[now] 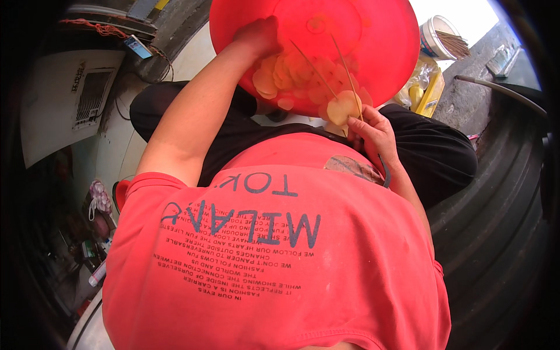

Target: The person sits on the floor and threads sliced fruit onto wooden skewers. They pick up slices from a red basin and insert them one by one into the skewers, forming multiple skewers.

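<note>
A red plastic basin (385, 57) stands before me, with many thin round pale slices (291, 72), seemingly potato, in its near part. My left hand (262, 38) is over the basin's left side, blurred and in shade; whether its fingers hold anything is unclear. At the basin's near right edge, my right hand (374, 129) grips thin wooden skewers with thumb and fingers. One round slice (344, 108) is by my right thumb, with a skewer (314, 69) running into it and another skewer (346, 72) passing along its right side. More slices show partly beneath it.
To the basin's right are a white bucket (439, 37) of thin sticks, a yellow container (431, 94) with a clear plastic bag, and a hose (498, 84). A phone (138, 46) with cables lies at the upper left. My bent legs flank the basin.
</note>
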{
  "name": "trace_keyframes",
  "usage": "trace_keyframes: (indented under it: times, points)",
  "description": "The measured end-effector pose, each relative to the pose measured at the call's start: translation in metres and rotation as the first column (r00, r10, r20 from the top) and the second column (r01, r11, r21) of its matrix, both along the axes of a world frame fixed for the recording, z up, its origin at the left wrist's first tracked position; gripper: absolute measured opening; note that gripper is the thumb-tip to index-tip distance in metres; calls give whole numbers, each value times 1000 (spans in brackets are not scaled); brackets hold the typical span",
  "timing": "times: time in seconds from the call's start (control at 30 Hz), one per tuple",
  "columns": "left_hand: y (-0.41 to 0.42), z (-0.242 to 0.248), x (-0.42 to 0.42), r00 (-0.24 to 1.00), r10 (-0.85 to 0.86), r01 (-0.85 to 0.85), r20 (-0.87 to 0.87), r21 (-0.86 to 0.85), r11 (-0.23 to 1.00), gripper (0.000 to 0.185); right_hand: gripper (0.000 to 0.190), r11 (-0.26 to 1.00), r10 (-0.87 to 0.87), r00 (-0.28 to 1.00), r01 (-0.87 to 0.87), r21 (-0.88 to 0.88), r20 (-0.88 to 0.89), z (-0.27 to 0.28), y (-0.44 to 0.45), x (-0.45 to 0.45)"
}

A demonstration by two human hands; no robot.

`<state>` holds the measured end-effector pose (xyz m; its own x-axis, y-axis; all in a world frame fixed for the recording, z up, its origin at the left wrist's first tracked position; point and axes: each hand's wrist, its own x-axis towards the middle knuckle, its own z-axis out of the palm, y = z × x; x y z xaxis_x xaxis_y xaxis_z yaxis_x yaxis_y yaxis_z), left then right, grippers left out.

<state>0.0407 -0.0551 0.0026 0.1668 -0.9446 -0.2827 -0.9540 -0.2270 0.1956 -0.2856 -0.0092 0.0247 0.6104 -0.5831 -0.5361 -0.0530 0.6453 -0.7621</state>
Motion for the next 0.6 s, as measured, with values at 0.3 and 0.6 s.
trace_keyframes:
  times: [0.3,0.6]
  points:
    - [7,7,-8,990,-83,72,110,104,992,33,15,1000,-5,1000,5,-13,-7,-1,2,0]
    - [12,-4,-3,981,-108,113,158,-20,993,25,14,1000,-12,1000,11,-17,-12,-3,3,0]
